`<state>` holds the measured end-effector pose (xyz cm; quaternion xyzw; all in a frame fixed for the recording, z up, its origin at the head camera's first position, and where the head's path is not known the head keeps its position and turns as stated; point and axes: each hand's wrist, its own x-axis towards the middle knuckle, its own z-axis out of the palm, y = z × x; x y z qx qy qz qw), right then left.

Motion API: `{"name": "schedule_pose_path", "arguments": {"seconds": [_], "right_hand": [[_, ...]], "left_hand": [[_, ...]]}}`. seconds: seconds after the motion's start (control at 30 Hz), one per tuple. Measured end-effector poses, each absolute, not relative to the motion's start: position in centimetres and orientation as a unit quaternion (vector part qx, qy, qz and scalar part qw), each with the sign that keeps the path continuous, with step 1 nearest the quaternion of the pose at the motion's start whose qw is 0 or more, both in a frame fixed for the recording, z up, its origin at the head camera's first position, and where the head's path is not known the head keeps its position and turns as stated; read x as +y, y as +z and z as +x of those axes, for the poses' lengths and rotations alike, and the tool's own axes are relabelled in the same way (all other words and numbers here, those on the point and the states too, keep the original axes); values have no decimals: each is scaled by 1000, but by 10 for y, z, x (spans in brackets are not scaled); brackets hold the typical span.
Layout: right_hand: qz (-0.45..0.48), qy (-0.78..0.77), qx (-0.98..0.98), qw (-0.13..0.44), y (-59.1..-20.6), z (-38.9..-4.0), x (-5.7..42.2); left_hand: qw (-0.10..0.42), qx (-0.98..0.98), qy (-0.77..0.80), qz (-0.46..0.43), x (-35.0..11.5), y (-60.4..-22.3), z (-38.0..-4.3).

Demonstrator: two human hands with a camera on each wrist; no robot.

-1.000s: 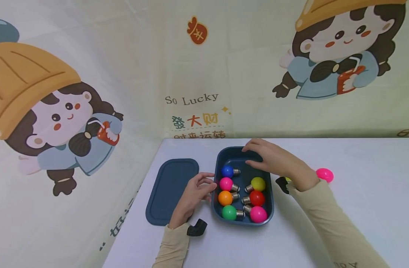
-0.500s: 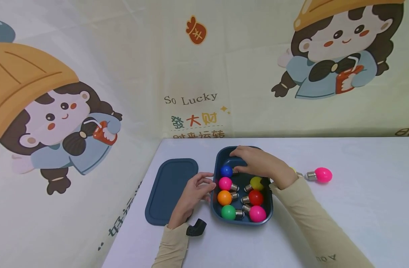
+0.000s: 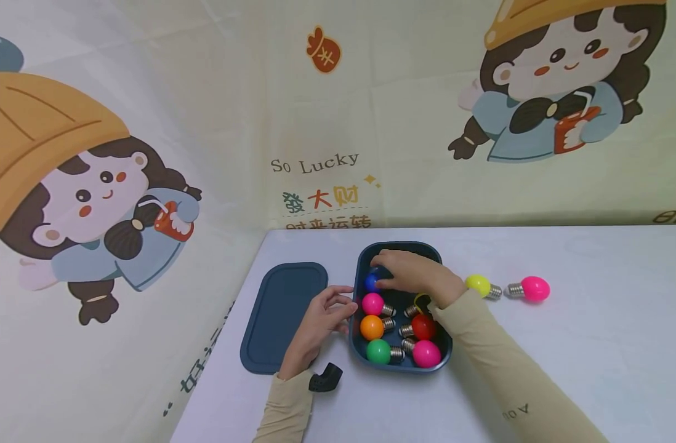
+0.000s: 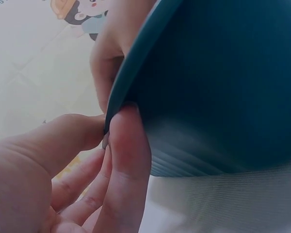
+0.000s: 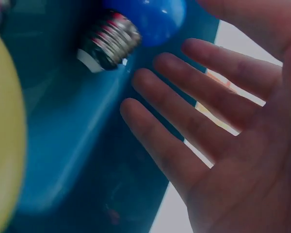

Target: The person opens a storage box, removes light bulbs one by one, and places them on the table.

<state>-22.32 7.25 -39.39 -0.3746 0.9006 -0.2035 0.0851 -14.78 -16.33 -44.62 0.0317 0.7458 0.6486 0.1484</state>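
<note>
In the head view my left hand (image 3: 322,317) is at the left wall of a dark blue storage box (image 3: 401,370). The left wrist view shows its thumb and index finger pinching the box's rim (image 4: 136,63). My right hand (image 3: 412,274) reaches into the far part of the box, fingers and thumb spread about a blue light bulb (image 3: 372,282). In the right wrist view the fingers are straight and apart from the blue bulb (image 5: 160,19). Below it in the left column lie a pink bulb (image 3: 372,304), an orange bulb (image 3: 371,327) and a green bulb (image 3: 378,351).
The box's right column holds a red bulb (image 3: 423,327), a second pink bulb (image 3: 426,354) and a yellow bulb mostly hidden by my wrist. A flat blue lid (image 3: 282,317) lies left. On the table at right are a yellow bulb (image 3: 477,284) and a pink bulb (image 3: 535,289).
My right hand has moved left and down from the box's far right edge to the blue bulb. The two bulbs on the table have come into full view. My left hand stays put.
</note>
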Motion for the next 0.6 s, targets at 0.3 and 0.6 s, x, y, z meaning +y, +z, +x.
{"name": "schedule_pose_path", "arguments": {"seconds": [0.3, 0.6], "right_hand": [[-369, -189, 904, 106, -406, -228, 71], [-375, -216, 893, 125, -412, -234, 68]], "left_hand": [[144, 745, 651, 31, -160, -445, -146], [142, 747, 649, 24, -161, -447, -147]]}}
